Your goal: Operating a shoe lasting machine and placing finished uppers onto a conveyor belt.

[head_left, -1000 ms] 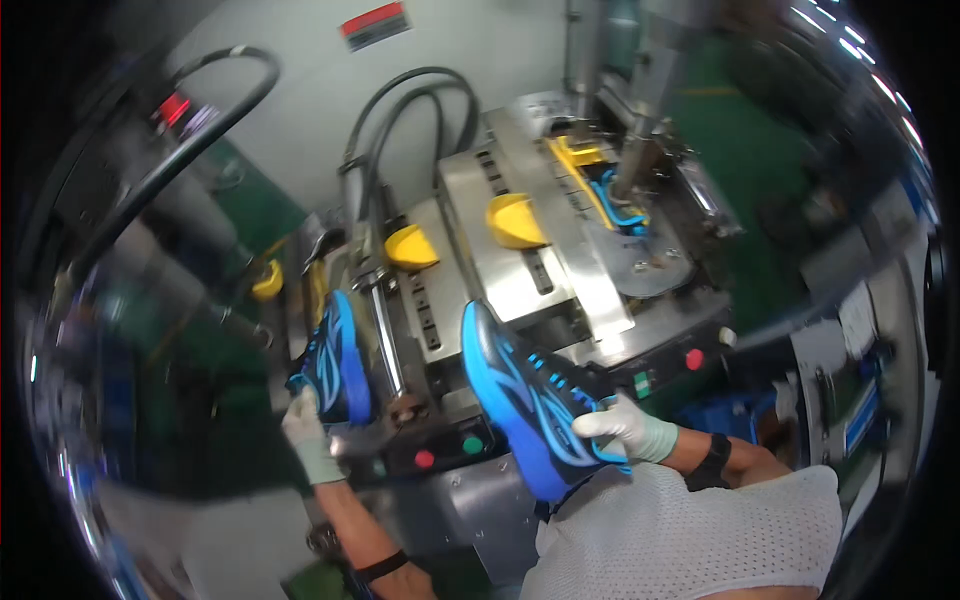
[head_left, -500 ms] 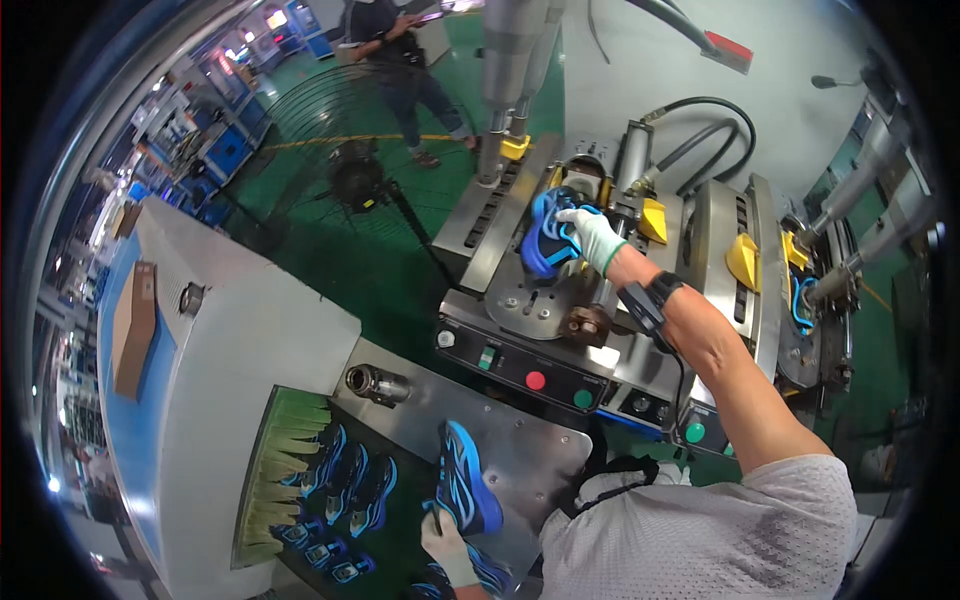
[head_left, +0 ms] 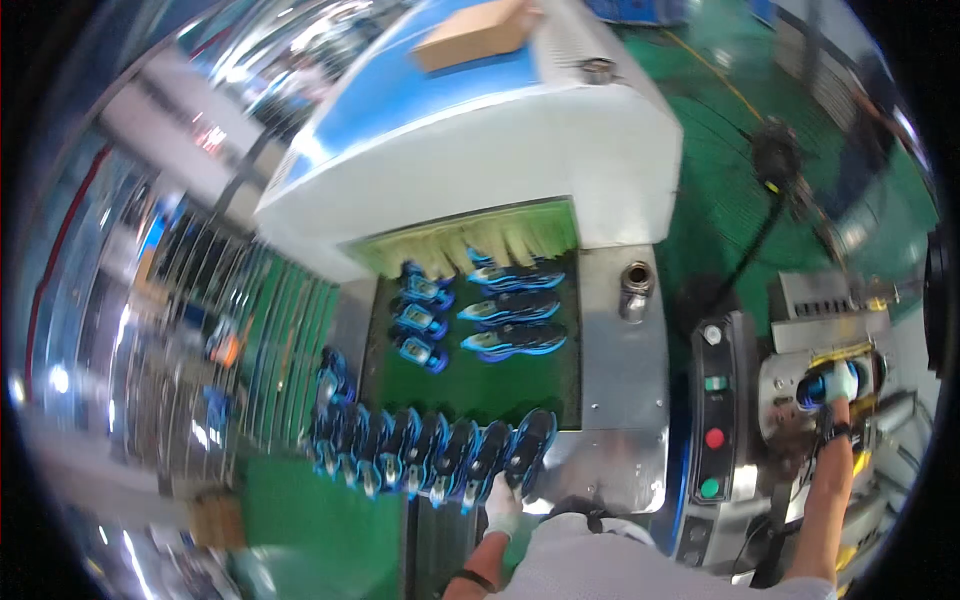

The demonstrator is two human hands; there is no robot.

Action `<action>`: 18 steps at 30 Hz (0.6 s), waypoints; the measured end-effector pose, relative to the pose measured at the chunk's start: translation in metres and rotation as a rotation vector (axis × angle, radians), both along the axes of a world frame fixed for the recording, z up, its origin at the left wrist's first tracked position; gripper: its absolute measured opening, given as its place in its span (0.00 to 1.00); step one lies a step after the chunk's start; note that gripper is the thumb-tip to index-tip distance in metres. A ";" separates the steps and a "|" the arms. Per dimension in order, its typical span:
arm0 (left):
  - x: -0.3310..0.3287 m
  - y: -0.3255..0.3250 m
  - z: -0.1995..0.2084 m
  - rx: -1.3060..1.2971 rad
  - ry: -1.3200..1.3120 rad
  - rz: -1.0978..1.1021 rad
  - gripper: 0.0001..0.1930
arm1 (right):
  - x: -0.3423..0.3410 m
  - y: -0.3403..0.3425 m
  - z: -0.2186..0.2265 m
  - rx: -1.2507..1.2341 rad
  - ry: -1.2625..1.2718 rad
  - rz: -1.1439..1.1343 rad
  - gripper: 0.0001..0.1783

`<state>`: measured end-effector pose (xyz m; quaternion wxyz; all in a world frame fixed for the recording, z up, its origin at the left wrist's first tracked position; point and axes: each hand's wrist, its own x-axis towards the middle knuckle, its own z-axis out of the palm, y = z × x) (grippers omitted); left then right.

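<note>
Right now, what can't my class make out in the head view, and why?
In the head view:
- Right hand: too small and blurred to tell whether it grips the shoe it partly covers.
- Left hand: fingers too small to tell grip from touch on the end shoe.
- White machine's inside: hidden by the strip curtain.
- Other person: blurred, near the dark rim.

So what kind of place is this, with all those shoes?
Most likely a shoe factory: there's a long row of black-and-blue sneakers, a big white machine with a fringed opening, and a control panel with red and green buttons.
</note>
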<state>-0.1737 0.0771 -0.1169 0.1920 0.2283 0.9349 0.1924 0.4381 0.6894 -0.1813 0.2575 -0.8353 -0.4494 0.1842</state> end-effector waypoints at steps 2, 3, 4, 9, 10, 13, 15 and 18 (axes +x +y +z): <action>-0.001 0.002 -0.025 0.104 -0.051 0.016 0.23 | 0.088 0.046 0.015 0.035 -0.191 0.152 0.31; 0.003 -0.012 -0.032 0.116 -0.031 0.034 0.23 | 0.061 0.077 0.004 0.060 -0.324 0.307 0.28; 0.003 -0.016 -0.032 0.115 -0.029 0.059 0.24 | 0.045 0.084 -0.004 0.042 0.165 0.293 0.24; -0.008 -0.006 -0.062 0.297 0.033 -0.071 0.26 | 0.036 0.038 0.075 0.211 0.458 0.340 0.23; -0.012 -0.004 -0.054 0.284 0.105 -0.117 0.27 | -0.003 0.005 0.080 0.179 0.298 0.252 0.27; -0.033 -0.030 -0.034 0.179 -0.138 -0.008 0.31 | -0.254 -0.170 0.188 0.520 0.239 0.417 0.47; -0.045 -0.018 -0.017 0.354 -0.168 -0.028 0.29 | -0.337 -0.297 0.236 0.537 0.179 0.543 0.44; -0.082 -0.025 -0.020 0.617 -0.381 -0.016 0.30 | -0.360 -0.367 0.157 0.246 -0.381 0.604 0.48</action>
